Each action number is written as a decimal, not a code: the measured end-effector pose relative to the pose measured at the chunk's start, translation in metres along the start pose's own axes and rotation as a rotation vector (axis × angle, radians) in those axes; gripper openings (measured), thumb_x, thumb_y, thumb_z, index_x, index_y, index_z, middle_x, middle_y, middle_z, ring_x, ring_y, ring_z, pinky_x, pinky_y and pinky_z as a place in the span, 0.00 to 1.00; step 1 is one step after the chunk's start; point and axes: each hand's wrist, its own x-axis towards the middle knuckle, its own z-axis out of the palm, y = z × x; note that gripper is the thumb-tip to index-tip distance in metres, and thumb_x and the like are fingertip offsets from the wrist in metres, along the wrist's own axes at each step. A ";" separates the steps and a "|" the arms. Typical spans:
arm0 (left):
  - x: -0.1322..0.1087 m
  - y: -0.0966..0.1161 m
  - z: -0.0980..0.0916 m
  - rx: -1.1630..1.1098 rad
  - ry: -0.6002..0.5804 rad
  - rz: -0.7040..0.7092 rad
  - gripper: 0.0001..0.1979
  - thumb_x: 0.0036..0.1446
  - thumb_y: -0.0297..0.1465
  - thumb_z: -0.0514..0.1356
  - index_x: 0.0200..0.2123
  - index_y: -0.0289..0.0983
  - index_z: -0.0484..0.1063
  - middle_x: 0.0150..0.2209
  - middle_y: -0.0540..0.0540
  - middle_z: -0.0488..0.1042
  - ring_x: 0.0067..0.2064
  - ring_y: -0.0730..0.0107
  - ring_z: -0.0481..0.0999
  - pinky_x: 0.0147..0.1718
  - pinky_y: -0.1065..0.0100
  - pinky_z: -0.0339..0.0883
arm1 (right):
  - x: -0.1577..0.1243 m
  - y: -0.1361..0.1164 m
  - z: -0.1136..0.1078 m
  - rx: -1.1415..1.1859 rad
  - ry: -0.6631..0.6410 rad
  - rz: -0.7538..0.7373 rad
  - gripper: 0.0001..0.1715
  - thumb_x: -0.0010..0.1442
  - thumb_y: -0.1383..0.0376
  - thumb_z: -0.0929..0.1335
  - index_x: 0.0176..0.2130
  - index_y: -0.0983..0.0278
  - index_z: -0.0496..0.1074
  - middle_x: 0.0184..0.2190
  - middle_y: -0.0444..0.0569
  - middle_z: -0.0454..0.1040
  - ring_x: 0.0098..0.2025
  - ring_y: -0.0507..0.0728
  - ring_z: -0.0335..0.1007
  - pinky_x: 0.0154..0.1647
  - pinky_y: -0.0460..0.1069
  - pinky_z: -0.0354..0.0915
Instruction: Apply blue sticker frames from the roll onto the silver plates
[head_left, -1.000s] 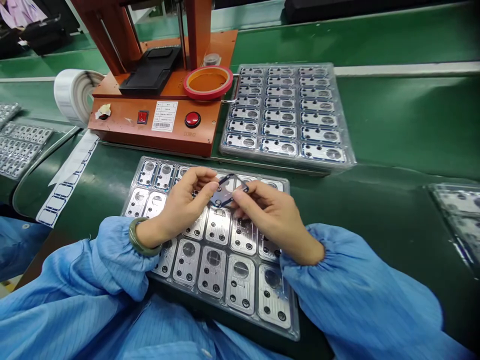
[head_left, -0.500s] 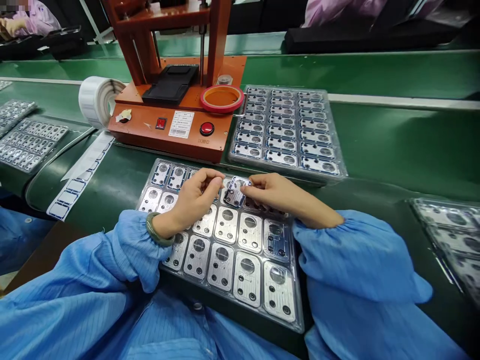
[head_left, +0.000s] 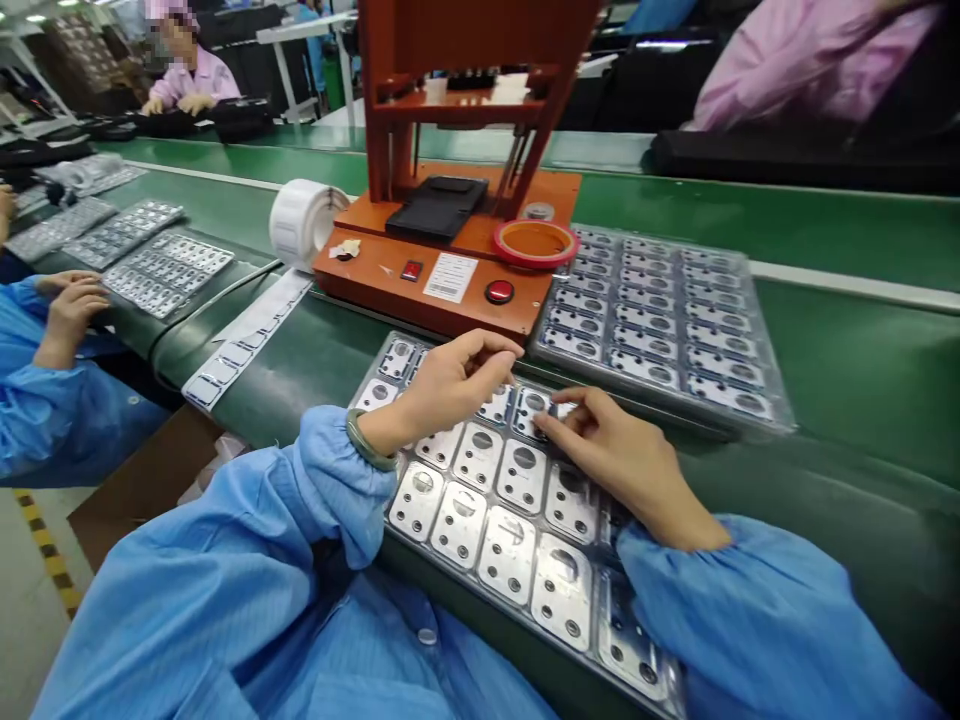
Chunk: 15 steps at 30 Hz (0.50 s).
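Observation:
A clear plastic tray (head_left: pixel 679 690) of silver metal plates lies in front of me, each plate with a large round window and small dark holes. My right hand (head_left: pixel 626 455) has thumb and forefinger at the right edge of one blue-edged plate (head_left: pixel 529 408) in an upper row, which lies about level with its neighbours. My left hand (head_left: pixel 457 385) hovers over the tray's upper part, thumb and forefinger pinched together. Whatever is between those fingertips is hidden or too small to name. Parts of the upper rows are covered by both hands.
An orange press (head_left: pixel 435 285) stands behind the tray, with a pink-rimmed tape roll (head_left: pixel 534 262) on it. Left of it are a white label roll (head_left: pixel 294 225) and a label strip (head_left: pixel 247 335). Another filled tray (head_left: pixel 776 410) lies right. Co-workers' hands (head_left: pixel 75 310) show at far left.
The view has swung left, so everything sits further right. The plate at my right fingers, tilted before, now lies flatter in line with its row. My left hand stays pinched.

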 end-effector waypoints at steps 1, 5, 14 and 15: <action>-0.001 0.005 -0.006 -0.012 0.016 -0.001 0.07 0.60 0.32 0.57 0.39 0.35 0.70 0.25 0.52 0.69 0.23 0.80 0.65 0.23 0.73 0.59 | -0.002 -0.002 -0.001 -0.024 -0.022 -0.006 0.21 0.57 0.48 0.66 0.42 0.59 0.71 0.28 0.46 0.75 0.32 0.61 0.72 0.30 0.51 0.58; -0.013 0.021 -0.036 0.029 0.102 -0.004 0.07 0.59 0.33 0.60 0.38 0.36 0.72 0.24 0.53 0.67 0.25 0.79 0.65 0.24 0.74 0.59 | -0.004 -0.005 -0.001 -0.018 -0.023 0.017 0.21 0.57 0.46 0.65 0.40 0.57 0.73 0.30 0.48 0.76 0.34 0.63 0.73 0.31 0.53 0.60; -0.071 -0.008 -0.150 0.446 0.686 -0.209 0.14 0.58 0.37 0.56 0.42 0.34 0.73 0.30 0.48 0.73 0.27 0.76 0.71 0.28 0.72 0.67 | 0.002 0.012 0.012 0.082 0.117 0.081 0.22 0.51 0.46 0.65 0.36 0.58 0.75 0.30 0.49 0.79 0.37 0.66 0.75 0.33 0.54 0.63; -0.079 -0.012 -0.164 0.496 0.758 -0.223 0.14 0.59 0.36 0.55 0.42 0.34 0.72 0.32 0.47 0.74 0.29 0.75 0.73 0.31 0.71 0.68 | 0.002 0.012 0.012 0.086 0.118 0.082 0.22 0.51 0.46 0.65 0.36 0.58 0.75 0.29 0.50 0.79 0.37 0.66 0.75 0.32 0.55 0.63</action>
